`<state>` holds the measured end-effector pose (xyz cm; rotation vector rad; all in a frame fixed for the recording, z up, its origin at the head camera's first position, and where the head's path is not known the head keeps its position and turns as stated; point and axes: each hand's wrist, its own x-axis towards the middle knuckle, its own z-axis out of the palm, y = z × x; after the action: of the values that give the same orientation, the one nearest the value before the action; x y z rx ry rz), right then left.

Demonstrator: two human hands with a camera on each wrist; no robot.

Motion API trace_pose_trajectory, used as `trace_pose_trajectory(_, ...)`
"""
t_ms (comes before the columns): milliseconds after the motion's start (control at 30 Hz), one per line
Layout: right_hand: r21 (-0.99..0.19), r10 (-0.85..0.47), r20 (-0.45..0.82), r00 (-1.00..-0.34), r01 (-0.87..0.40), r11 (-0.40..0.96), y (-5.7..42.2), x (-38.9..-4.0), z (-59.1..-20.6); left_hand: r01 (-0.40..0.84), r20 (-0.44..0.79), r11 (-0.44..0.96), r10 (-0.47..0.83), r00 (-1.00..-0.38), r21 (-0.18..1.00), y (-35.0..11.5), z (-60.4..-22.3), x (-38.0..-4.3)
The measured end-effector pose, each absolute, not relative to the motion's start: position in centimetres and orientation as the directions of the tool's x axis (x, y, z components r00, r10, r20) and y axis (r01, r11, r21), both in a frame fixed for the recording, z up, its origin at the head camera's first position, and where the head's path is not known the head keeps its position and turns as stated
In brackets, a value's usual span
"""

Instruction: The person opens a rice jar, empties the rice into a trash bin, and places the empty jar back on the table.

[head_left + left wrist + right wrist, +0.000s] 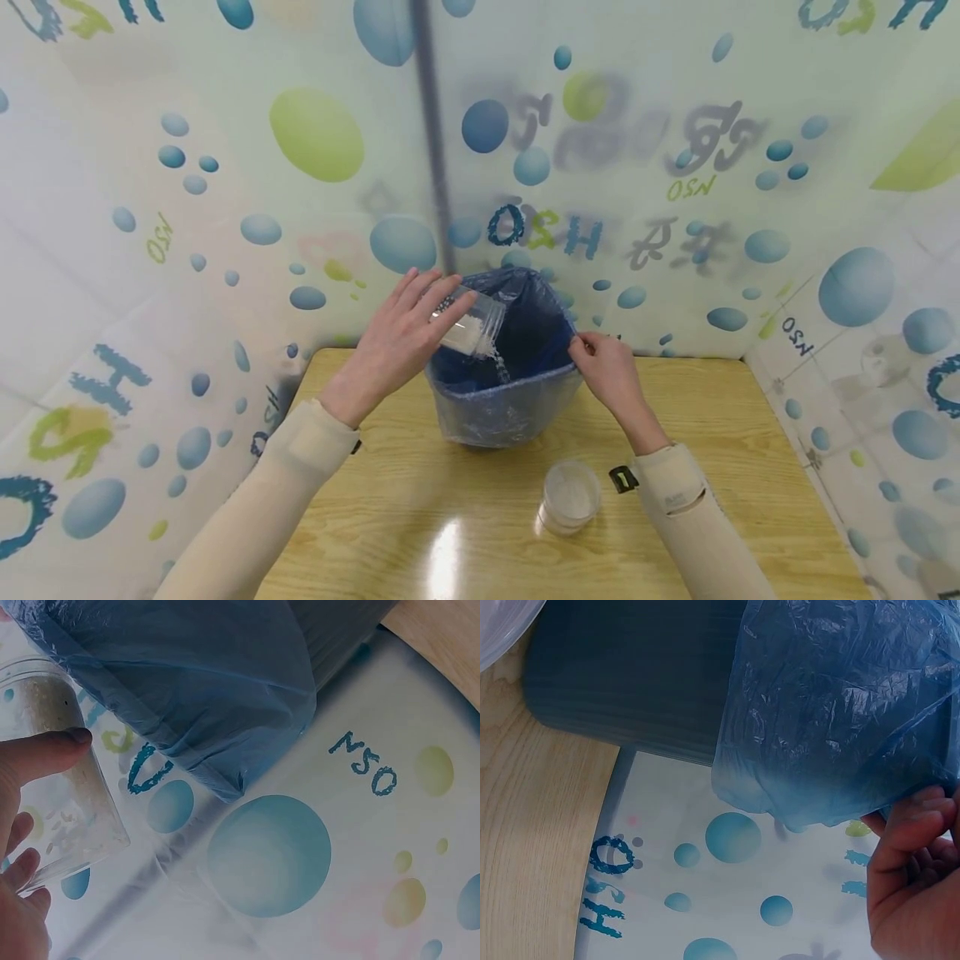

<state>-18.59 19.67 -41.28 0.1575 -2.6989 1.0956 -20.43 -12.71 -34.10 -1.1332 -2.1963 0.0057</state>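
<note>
My left hand [405, 333] grips a clear jar [480, 321] from above, tilted over a bin lined with a blue plastic bag [502, 412]. Pale rice-like grains [498, 363] spill from the jar's mouth into the bag. In the left wrist view, the thumb lies along the side of the jar [97, 802] and more pale grains show inside it. My right hand [606, 367] pinches the bag's rim on the right side. The right wrist view shows the bag [832, 727] folded down over the dark wall of the bin [630, 682].
A round clear container [570, 500] with pale contents stands on the wooden table [390, 508], in front of the bin and near my right wrist. Behind the bin and along both sides rise walls covered with a bubble-patterned sheet [660, 217].
</note>
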Motion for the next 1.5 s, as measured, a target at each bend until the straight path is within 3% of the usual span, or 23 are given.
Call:
trace_pose_trajectory(1000, -0.694, -0.011, 0.242, -0.970, -0.181, 0.696, 19.4, -18.4, -41.3, 0.708, 0.485, 0.621, 0.759, -0.435, -0.337, -13.9, -34.0, -20.2)
trace_pose_trajectory(1500, -0.692, -0.020, 0.252, -0.968, -0.194, 0.695, 19.6, -18.5, -41.3, 0.710, 0.485, 0.595, 0.779, -0.397, -0.375, -14.0, -33.3, -20.2)
